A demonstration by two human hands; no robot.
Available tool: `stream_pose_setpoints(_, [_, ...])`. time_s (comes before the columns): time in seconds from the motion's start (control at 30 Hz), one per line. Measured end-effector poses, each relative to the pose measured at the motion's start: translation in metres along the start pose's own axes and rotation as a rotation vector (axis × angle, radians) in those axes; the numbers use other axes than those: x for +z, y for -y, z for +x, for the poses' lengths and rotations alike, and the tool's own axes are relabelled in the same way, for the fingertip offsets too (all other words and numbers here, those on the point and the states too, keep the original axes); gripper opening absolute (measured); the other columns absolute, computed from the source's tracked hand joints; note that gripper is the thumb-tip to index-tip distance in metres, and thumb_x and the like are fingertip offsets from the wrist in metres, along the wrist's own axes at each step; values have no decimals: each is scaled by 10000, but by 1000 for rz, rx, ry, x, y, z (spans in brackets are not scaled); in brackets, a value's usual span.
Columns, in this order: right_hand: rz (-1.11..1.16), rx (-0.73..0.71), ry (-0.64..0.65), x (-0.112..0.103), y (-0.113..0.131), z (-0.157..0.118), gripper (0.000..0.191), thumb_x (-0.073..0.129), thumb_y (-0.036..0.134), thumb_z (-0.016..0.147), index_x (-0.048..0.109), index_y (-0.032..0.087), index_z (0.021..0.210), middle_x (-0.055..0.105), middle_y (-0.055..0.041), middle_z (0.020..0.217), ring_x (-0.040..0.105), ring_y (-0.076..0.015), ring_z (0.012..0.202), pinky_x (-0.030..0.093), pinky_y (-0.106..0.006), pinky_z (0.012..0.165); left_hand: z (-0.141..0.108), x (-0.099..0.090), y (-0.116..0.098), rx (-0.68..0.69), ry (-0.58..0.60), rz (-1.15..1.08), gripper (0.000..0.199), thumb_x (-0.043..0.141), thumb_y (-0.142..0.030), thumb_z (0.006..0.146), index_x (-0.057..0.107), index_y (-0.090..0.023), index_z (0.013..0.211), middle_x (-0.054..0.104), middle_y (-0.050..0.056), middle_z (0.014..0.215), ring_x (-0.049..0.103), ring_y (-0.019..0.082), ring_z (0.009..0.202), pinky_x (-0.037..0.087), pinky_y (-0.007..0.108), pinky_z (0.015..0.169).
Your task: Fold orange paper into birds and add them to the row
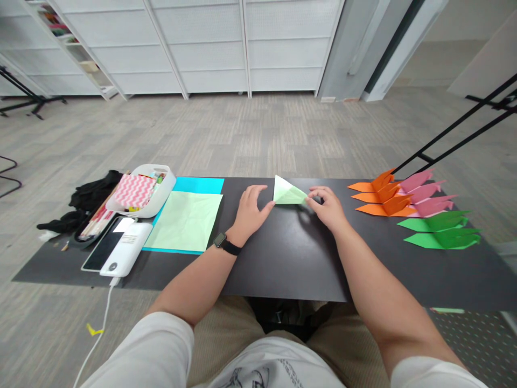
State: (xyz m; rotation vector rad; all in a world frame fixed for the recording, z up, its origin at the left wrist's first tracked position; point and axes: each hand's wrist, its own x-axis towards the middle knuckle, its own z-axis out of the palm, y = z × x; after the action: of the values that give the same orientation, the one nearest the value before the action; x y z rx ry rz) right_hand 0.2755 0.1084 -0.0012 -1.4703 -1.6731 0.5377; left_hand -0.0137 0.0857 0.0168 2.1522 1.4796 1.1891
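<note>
A light green paper point(287, 193), folded into a triangle, is at the middle of the dark table near its far edge. My left hand point(251, 211) is at the paper's left corner, thumb tip against it and fingers apart, not closed round anything. At the right corner, my right hand point(326, 206) pinches the paper between thumb and fingers. A black watch is on my left wrist.
Light green sheets point(183, 221) lie on blue paper point(201, 185) at left, beside a white basket point(165, 195), phone point(105, 245) and power bank point(128, 250). Folded orange point(382, 195), pink point(430, 196) and green point(442, 230) paper figures stand at right.
</note>
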Motion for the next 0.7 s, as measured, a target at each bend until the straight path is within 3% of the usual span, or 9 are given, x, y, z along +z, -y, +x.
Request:
stream_pose_setpoints(0.13, [114, 15, -31, 0, 1, 0, 221, 711, 485, 862, 723, 265, 873, 703, -96, 1273, 652, -300, 1268, 457, -527, 1180, 1, 5, 6, -170, 74, 68, 445, 731, -446, 985, 635, -232, 1363, 744, 99, 1268, 674, 311, 1162, 491, 548, 1097])
stream_pose_setpoints(0.3, [231, 31, 27, 2, 8, -2, 330, 713, 582, 878, 714, 254, 909, 660, -115, 1342, 625, -299, 1322, 471, -514, 1176, 3, 5, 5, -203, 164, 113, 341, 667, -576, 1010, 762, -250, 1043, 764, 73, 1187, 667, 321, 1144, 474, 569, 1093])
stream_pose_setpoints(0.53, [206, -2, 96, 5, 8, -4, 340, 724, 607, 876, 731, 269, 911, 651, -109, 1369, 601, -314, 1372, 447, -543, 1204, 5, 6, 12, -138, 51, -143, 247, 689, -465, 1011, 727, -221, 1003, 739, 75, 1206, 691, 242, 1158, 533, 429, 1094])
stream_pose_setpoints(0.63, [160, -5, 110, 7, 7, -6, 361, 731, 574, 868, 721, 295, 1097, 655, -96, 1405, 597, -308, 1384, 453, -555, 1206, 5, 4, 9, -91, 4, -180, 203, 690, -417, 1011, 695, -218, 969, 727, 80, 1199, 695, 231, 1164, 545, 414, 1099])
stream_pose_setpoints(0.7, [168, -17, 115, 8, 9, -8, 504, 743, 544, 859, 655, 307, 1295, 645, -94, 1452, 593, -293, 1398, 459, -543, 1209, 4, 2, 4, -49, -4, -190, 175, 683, -377, 1017, 683, -216, 947, 721, 79, 1187, 698, 221, 1157, 547, 411, 1105])
